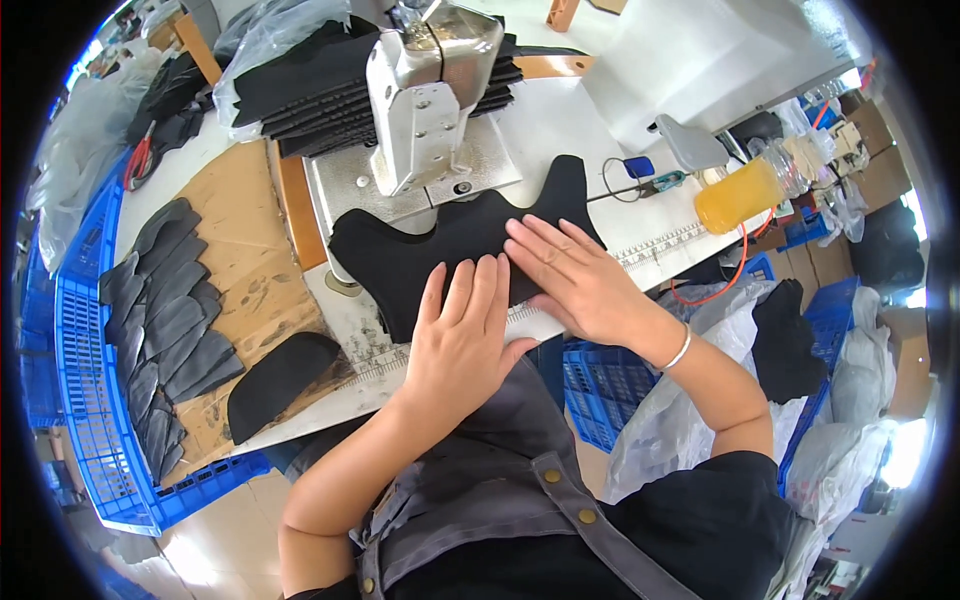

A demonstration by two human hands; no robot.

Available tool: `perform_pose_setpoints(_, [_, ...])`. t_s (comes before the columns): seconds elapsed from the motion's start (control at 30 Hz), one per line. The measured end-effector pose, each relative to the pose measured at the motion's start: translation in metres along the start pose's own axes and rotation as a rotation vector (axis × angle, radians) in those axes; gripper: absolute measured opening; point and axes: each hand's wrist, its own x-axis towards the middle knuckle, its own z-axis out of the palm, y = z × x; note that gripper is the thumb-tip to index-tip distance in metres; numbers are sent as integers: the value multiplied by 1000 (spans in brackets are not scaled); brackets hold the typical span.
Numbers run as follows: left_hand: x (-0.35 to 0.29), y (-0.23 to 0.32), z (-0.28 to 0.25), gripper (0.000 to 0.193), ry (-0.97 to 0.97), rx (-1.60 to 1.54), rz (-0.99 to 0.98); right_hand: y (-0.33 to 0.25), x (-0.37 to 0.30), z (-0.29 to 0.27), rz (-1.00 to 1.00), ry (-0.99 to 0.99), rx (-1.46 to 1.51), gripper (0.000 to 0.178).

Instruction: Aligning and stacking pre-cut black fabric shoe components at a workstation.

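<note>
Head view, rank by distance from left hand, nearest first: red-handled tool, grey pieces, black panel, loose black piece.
From the left hand:
1. Black panel: partly under it.
2. Loose black piece: to its left.
3. Grey pieces: farther left, overlapping.
4. Red-handled tool: far left, toward the back.

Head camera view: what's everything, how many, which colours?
Notched piece: at least one, black, centre
Sewing machine: one, silver, beyond it
Fabric stack: one, black, behind machine
Table: one, white, under machine
Curved strips: many, dark grey, on brown cardboard
Half-moon piece: one, black, front left
Bottle: one, yellow-filled, right
Crates: several, blue, both sides
Plastic bags: several, clear, likewise
Background clutter: too small to count
Left hand: one, bare, on notched piece
Right hand: one, bare, likewise
</note>
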Motion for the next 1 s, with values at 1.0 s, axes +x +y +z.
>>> perform_pose_setpoints(1.0, [12,-32,-35,63,-252,319,30,36,16,-51,-284,-255,-148,44])
